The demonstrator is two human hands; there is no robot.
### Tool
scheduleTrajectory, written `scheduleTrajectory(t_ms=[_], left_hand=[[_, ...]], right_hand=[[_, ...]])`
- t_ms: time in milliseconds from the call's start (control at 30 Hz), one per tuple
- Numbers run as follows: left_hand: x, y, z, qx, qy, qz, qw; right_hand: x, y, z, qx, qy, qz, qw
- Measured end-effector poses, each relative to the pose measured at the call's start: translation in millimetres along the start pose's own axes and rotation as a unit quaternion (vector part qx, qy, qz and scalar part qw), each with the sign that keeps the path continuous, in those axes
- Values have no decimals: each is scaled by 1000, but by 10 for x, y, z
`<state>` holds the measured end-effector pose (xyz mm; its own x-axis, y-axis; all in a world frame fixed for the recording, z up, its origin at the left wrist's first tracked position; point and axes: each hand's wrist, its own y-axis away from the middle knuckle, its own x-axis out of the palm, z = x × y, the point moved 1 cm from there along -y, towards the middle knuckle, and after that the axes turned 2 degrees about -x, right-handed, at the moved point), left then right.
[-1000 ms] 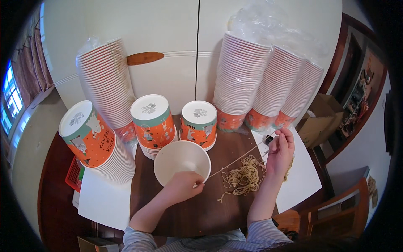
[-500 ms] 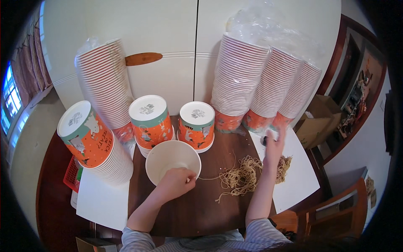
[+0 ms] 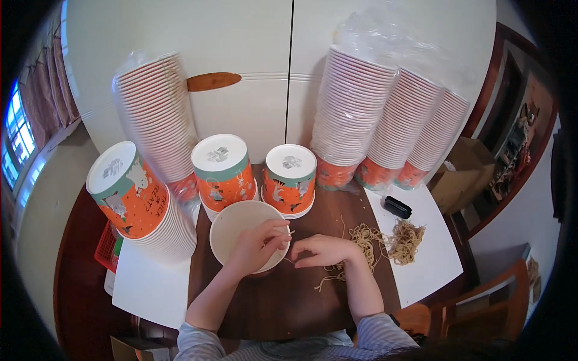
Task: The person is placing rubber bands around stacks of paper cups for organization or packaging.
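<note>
Tabletop [image 3: 283, 310], brown between white side panels [image 3: 147, 295] | window [image 3: 19, 132] far left | left hand [image 3: 254, 248] pinching cord [image 3: 292, 232]; right hand [image 3: 325, 249]: cannot tell

L hand [image 3: 257, 245] hides pt of open tub [image 3: 230, 227], R wrist [image 3: 354, 257] pt of twine heap [image 3: 363, 238]; btm-edge box [image 3: 133, 351] cut off.

Over on the left, bluish daylight glows through a barred window [image 3: 20, 129], with a brownish-pink curtain [image 3: 53, 84] hanging right beside it. Straight ahead stands a broad white panel [image 3: 241, 36], split by a dark vertical seam, an oval wooden inlay [image 3: 214, 82] to its left! Across to the right, a dark reddish frame [image 3: 492, 69], a pale wall [image 3: 512, 225], and down below, a wooden chair [image 3: 519, 289].
</note>
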<state>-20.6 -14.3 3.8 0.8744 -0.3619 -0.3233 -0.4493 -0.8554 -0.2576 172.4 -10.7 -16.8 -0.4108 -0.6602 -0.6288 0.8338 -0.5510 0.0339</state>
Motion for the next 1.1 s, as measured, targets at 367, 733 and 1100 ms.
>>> scheduleTrajectory(t_ms=[367, 733, 1100], left_hand=[[40, -8, 113, -41, -1, 24, 999], [59, 22, -48, -1, -86, 55, 995], [75, 34, 88, -3, 19, 80, 997]], right_hand=[[-61, 86, 150, -37, -79, -83, 993], [-38, 8, 280, -65, -116, -284, 950], [-28, -35, 339, -80, -34, -327, 941]])
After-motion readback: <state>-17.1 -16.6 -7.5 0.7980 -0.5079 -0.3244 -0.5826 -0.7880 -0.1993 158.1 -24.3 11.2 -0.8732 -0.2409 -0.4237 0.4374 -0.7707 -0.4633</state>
